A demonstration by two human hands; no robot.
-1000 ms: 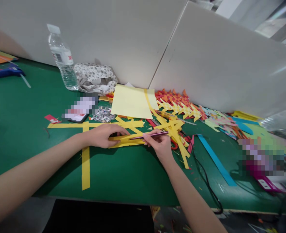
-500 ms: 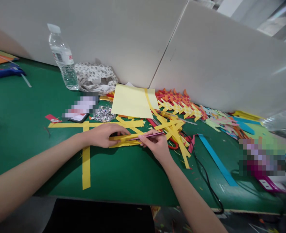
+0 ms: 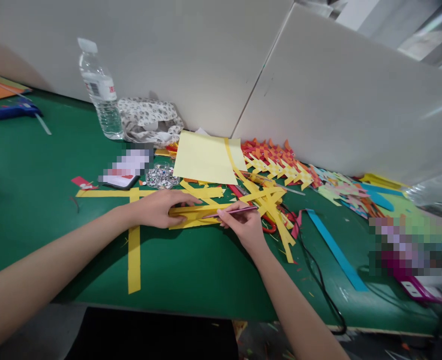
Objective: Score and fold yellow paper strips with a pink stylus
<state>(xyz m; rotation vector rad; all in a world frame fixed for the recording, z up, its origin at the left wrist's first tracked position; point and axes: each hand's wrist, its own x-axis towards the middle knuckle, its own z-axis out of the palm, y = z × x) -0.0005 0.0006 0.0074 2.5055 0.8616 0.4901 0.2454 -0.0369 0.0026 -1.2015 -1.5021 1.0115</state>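
Observation:
My left hand (image 3: 156, 207) is closed on the left end of a folded yellow paper strip (image 3: 196, 216), thumb below and fingers curled over it. In my right hand (image 3: 245, 225) is a slim pink stick-like tool (image 3: 239, 210), pinched between thumb and fingers, its thin tip pointing left and lying over the folds of the strip. The right fingers are also at the strip's right end; whether they grip it is hidden. Under my left wrist a yellow strip (image 3: 134, 260) runs toward the table's front edge, crossing another yellow strip (image 3: 104, 193).
Behind my hands lie a pale yellow sheet (image 3: 205, 157), a tray of googly eyes (image 3: 161, 176) and a phone (image 3: 125, 167). A water bottle (image 3: 102, 95) stands back left. To the right are loose yellow strips (image 3: 271, 205), red-handled scissors (image 3: 269, 225), a blue strip (image 3: 337, 250) and a black cable (image 3: 318, 280).
My right hand and the pink tool have shifted slightly right, the tip with them. The folds of the yellow strip look a little wider apart. My left hand keeps its hold.

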